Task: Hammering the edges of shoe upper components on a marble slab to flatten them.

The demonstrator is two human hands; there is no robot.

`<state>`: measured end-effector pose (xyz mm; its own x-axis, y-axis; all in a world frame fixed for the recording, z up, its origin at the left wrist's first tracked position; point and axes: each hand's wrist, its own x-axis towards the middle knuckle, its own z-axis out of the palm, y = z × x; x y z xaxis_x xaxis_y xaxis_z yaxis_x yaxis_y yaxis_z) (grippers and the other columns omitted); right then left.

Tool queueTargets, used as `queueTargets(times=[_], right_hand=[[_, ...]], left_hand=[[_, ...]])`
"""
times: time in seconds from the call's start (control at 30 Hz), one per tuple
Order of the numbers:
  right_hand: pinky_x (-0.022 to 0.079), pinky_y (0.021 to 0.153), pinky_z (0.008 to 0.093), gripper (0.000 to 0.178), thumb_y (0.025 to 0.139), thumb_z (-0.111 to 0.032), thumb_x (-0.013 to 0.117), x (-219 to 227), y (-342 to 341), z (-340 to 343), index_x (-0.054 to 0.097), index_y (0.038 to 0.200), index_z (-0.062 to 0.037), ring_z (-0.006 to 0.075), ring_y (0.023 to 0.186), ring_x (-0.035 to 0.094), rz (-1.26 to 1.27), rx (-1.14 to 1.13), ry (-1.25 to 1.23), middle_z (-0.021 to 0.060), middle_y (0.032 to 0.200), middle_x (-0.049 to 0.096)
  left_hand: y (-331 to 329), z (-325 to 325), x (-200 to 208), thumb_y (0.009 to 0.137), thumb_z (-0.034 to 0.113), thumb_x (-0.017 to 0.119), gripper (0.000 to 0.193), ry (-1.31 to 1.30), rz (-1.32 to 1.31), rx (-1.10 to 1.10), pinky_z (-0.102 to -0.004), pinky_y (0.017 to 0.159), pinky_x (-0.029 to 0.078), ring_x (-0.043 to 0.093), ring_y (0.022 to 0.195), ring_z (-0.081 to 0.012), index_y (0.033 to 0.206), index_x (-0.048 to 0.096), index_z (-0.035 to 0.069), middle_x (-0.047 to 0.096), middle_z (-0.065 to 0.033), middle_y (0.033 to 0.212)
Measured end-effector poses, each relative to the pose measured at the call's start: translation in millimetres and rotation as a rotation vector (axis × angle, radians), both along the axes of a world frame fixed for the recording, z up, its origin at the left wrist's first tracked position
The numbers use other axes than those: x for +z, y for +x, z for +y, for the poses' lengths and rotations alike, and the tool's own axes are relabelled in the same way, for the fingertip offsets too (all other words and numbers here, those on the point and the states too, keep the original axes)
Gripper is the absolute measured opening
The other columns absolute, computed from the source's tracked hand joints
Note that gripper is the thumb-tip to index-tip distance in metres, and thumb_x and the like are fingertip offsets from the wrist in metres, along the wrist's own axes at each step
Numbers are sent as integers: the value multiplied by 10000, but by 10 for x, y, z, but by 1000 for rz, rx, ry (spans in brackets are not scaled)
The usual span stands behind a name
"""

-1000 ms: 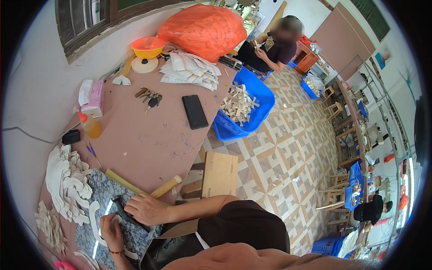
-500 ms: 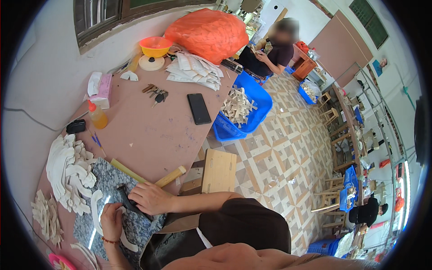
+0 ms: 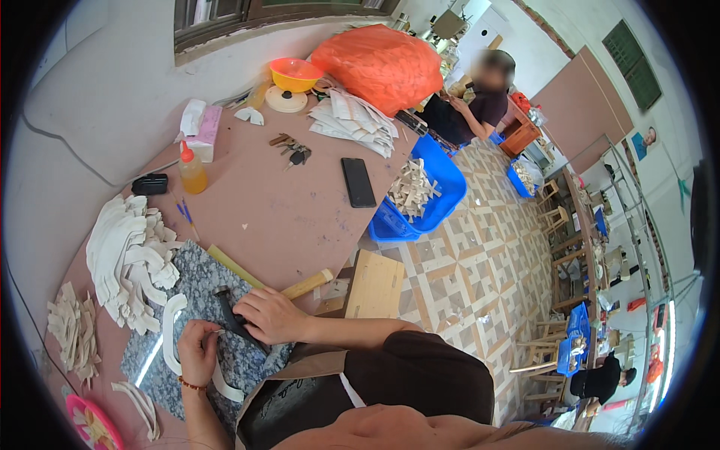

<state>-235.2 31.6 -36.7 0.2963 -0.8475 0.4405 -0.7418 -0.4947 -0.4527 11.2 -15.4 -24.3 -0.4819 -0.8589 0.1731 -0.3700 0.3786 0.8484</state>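
On a grey speckled stone slab (image 3: 196,270) at the near left of the table, my left hand (image 3: 198,352) is closed, fingertips pressed together over a white curved strip (image 3: 172,322). The strip's two ends show on either side of the hand. Just to the right, my right hand (image 3: 271,315) has its fingers curled on a black curved tool (image 3: 231,313). The lower part of that tool reaches toward my apron, and its exact kind is unclear. A yellowish flat stick (image 3: 232,264) and a round wooden rod (image 3: 309,284) lie beyond my right hand.
White curved pieces (image 3: 124,255) and thin pale strips (image 3: 73,334) are heaped at left. A glue bottle (image 3: 193,171), keys (image 3: 294,150) and phone (image 3: 358,182) lie farther back. Right of the table stand a wooden stool (image 3: 376,285) and blue bin (image 3: 450,180). Another person (image 3: 480,105) sits beyond.
The whole view has shifted, so the table appears further right. Both hands stay at the slab, the left on the strip and the right on the black tool.
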Motion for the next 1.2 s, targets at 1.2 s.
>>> queueTargets(times=[1.2], right_hand=[[509,903,418,370,782,-142,775,41,0,16,641,1121,-86,296,1062,638,4,-13,5,79,1085,643]], left_hand=[[-35,47,14,919,-101,662,167,-80,-27,-40,-334,670,520,654,765,-267,1018,721,20,664,-120,967]])
